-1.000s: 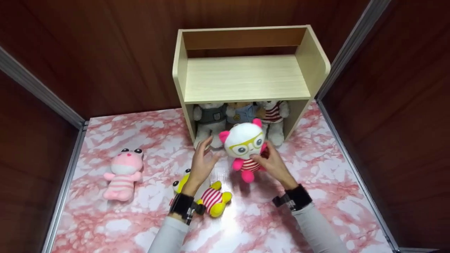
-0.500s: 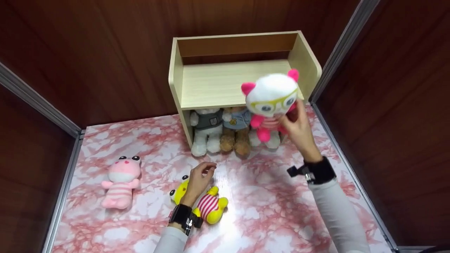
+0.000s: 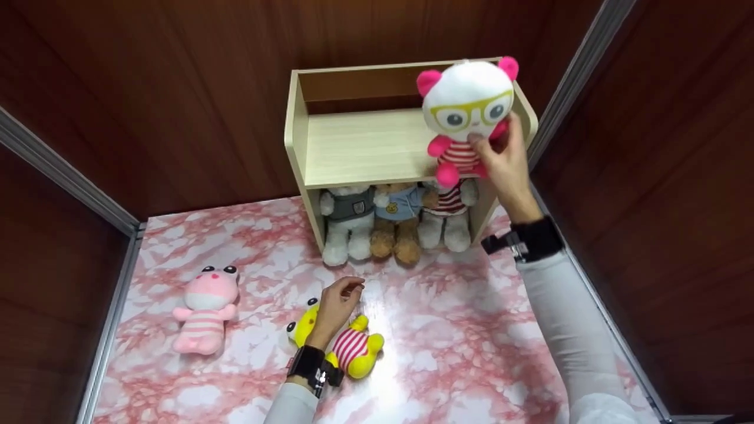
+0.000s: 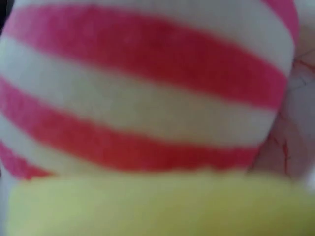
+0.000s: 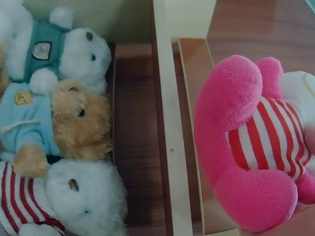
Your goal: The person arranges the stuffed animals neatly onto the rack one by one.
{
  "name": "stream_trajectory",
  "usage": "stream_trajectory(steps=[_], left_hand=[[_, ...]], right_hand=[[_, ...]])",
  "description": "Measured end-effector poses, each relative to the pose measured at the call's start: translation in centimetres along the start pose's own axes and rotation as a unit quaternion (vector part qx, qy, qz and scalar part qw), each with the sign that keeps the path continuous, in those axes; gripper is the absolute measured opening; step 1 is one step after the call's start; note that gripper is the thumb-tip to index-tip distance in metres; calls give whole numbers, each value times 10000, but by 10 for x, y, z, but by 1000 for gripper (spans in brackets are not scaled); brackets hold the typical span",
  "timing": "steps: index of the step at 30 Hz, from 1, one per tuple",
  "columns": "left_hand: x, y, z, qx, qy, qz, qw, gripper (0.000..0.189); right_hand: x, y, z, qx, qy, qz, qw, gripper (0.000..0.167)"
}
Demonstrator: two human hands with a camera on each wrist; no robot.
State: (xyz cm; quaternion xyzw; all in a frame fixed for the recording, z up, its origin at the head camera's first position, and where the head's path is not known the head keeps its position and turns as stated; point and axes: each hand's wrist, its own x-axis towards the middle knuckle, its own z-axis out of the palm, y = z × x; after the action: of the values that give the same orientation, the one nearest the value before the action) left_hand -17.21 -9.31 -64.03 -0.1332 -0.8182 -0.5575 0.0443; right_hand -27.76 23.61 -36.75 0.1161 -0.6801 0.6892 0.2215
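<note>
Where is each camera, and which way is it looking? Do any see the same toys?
Head: on the person's head, looking forward and down at the shelf and toys; the left hand, right hand and both sleeves show.
Left wrist: very close up, facing the yellow toy and its striped shirt; no hand can be made out.
Right wrist: facing the shelf, picture turned sideways; a bit of the right hand shows, lower right.
Shared: head and right wrist both see the pink-eared toy and three bears.

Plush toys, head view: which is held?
The white plush toy with yellow glasses, in the right hand. Pink plush frog and yellow plush frog lie unheld; furry bears are shelved.
</note>
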Motion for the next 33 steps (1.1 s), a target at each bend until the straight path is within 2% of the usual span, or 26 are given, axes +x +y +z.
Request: stream_trajectory(steps=[4, 8, 11, 20, 33], left_hand=[[1, -1, -3, -24, 33, -8, 10000, 22], [1, 0, -3, 19, 40, 33, 10000, 21], [1, -1, -2, 22, 28, 15, 10000, 21], [3, 0, -3, 13, 57, 18, 10000, 20], [4, -3, -3, 82, 90, 54, 9999, 20]], right_hand=[[16, -4, 7, -29, 60, 50, 10000, 65], [21, -17, 13, -171, 186, 35, 9997, 67], [25, -18, 15, -337, 287, 56, 9990, 68], [54, 20, 7, -514, 333, 453, 9971, 70], [76, 32, 9, -842, 400, 876, 9918, 65]])
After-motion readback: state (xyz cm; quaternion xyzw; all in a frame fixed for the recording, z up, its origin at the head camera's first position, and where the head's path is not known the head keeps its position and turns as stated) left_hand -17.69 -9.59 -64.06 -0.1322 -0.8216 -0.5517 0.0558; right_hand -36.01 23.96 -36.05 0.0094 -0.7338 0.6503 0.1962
